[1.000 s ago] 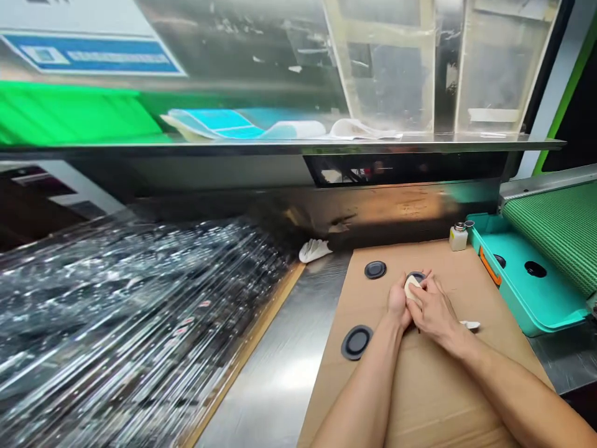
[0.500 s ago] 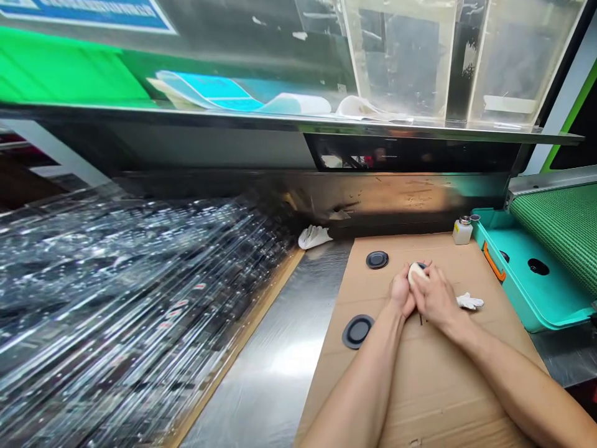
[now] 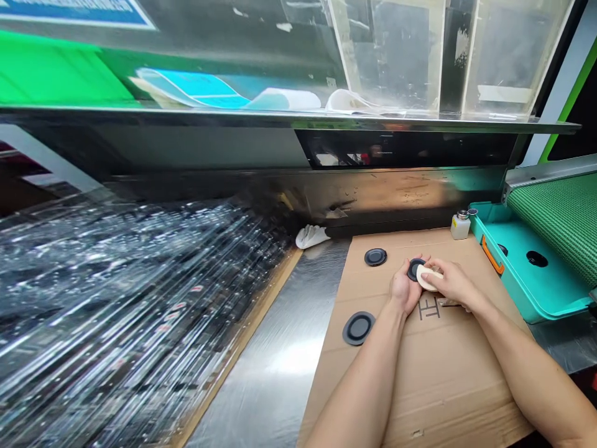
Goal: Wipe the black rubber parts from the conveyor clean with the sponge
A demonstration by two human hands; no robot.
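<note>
A small black round part [image 3: 415,269] lies in my left hand [image 3: 403,290], whose fingers are curled around it from below. Pinched in my right hand [image 3: 450,283] is a cream-coloured round pad [image 3: 426,278], held just right of the black part and overlapping its edge. Both hands are over a brown cardboard sheet [image 3: 401,386]. One black disc [image 3: 375,257] lies on the cardboard beyond my left hand, and a larger dark grey disc [image 3: 359,328] lies beside my left forearm. Partly hidden under my right hand is a small white item [image 3: 448,302].
A white bottle [image 3: 460,225] stands at the cardboard's back right corner, beside a teal tray [image 3: 517,295] with black discs. A green conveyor belt [image 3: 559,205] overhangs the tray. Left are a white glove [image 3: 311,236] and clear plastic-covered material [image 3: 140,311]. A metal shelf edge [image 3: 280,118] crosses above.
My right hand has moved right with the pad, uncovering the black part in my left hand. It now covers much of the small white item. The view has shifted slightly.
</note>
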